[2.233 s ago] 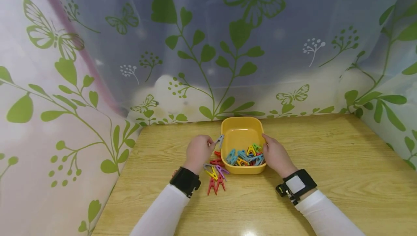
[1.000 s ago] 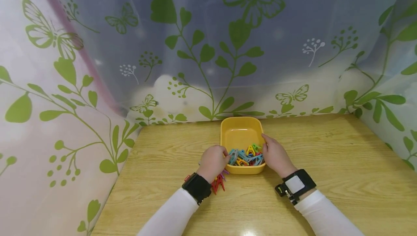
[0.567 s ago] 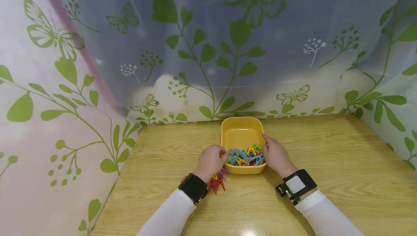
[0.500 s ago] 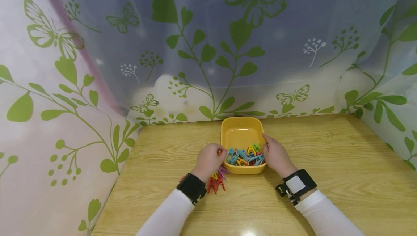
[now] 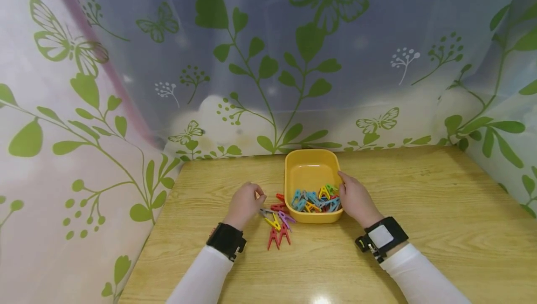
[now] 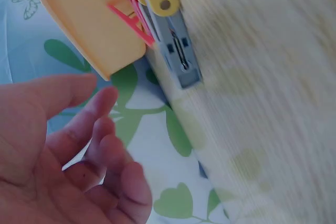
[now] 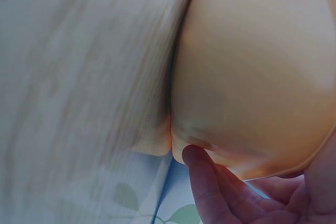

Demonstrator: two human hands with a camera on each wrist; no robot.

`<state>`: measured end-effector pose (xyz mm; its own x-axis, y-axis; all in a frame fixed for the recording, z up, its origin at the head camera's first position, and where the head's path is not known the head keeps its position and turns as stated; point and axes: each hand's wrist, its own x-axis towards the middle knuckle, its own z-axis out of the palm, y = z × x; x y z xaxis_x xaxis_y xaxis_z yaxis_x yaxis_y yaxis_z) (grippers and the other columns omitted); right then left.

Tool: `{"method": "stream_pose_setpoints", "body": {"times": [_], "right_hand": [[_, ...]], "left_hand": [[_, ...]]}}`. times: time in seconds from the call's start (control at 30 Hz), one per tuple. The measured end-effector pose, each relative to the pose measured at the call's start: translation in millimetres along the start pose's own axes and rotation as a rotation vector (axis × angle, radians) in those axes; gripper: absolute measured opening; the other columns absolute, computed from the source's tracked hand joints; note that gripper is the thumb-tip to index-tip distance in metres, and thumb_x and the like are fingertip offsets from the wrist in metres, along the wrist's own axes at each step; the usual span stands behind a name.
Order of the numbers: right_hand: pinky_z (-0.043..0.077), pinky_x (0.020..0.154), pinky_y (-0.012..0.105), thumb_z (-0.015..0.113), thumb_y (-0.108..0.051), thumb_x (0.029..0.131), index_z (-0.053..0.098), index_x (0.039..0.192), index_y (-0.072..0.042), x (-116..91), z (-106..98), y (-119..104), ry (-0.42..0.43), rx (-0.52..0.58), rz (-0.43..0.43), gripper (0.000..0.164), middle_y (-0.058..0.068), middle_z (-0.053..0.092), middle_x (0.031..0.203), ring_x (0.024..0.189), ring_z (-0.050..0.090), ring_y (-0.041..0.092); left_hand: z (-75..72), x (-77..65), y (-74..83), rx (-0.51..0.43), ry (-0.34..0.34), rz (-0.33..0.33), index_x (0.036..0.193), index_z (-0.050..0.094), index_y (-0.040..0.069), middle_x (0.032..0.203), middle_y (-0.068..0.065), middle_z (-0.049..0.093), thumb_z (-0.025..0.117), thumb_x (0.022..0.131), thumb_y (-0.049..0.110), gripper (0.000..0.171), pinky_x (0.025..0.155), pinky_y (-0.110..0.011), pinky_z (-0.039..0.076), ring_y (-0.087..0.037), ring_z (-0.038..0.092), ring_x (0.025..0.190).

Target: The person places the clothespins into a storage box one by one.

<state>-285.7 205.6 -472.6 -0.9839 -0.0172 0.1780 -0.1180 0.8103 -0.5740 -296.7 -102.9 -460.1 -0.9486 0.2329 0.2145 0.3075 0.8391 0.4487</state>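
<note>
My left hand [image 5: 245, 203] hovers left of a small heap of plastic clothespins, its fingers loosely bent. In the left wrist view nothing lies between thumb and fingertips. Closest to it is a grey clothespin [image 6: 181, 56], with a yellow clothespin [image 5: 274, 224], a purple clothespin [image 5: 286, 219] and several red ones, such as a red clothespin [image 5: 273, 238]. With my right hand [image 5: 358, 201] I grip the right side of a yellow plastic container [image 5: 308, 176], the thumb at its rim and fingers against the outer wall [image 7: 252, 77]. Inside, mixed clothespins [image 5: 314, 200] cover the near end.
A light wood-grain table [image 5: 402, 266] carries everything. Behind it and along both sides hangs a curtain [image 5: 251, 85] printed with leaves and butterflies, close to the container's far end.
My left hand held a grey clothespin at the container's left rim, reached over the clothespins inside, then drew back left without it. The right hand and container stayed put.
</note>
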Motion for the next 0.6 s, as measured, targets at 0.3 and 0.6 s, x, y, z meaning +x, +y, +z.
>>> {"method": "stream_pose_setpoints", "body": {"times": [0.3, 0.6], "right_hand": [[0.045, 0.108, 0.059, 0.039, -0.008, 0.109, 0.038, 0.152, 0.011, 0.0, 0.3, 1.8, -0.001, -0.003, 0.003, 0.047, 0.036, 0.051, 0.145, 0.133, 0.052, 0.049], [0.045, 0.107, 0.06, 0.039, -0.009, 0.109, 0.038, 0.152, 0.011, 0.3, 0.8, 3.7, 0.009, 0.004, -0.004, 0.047, 0.036, 0.051, 0.144, 0.132, 0.053, 0.049]], "left_hand": [[8.7, -8.2, -3.3, 0.01, -0.122, 0.012, 0.091, 0.075, 0.009, 0.084, -0.004, 0.056, 0.076, 0.093, 0.015, 0.006, 0.059, -0.027, 0.039, -0.014, 0.046, 0.064], [17.0, -9.1, -1.6, 0.019, -0.146, 0.021, 0.085, 0.075, 0.01, 0.096, -0.009, 0.068, 0.078, 0.09, 0.014, 0.006, 0.075, -0.037, 0.052, -0.02, 0.061, 0.081]]}}
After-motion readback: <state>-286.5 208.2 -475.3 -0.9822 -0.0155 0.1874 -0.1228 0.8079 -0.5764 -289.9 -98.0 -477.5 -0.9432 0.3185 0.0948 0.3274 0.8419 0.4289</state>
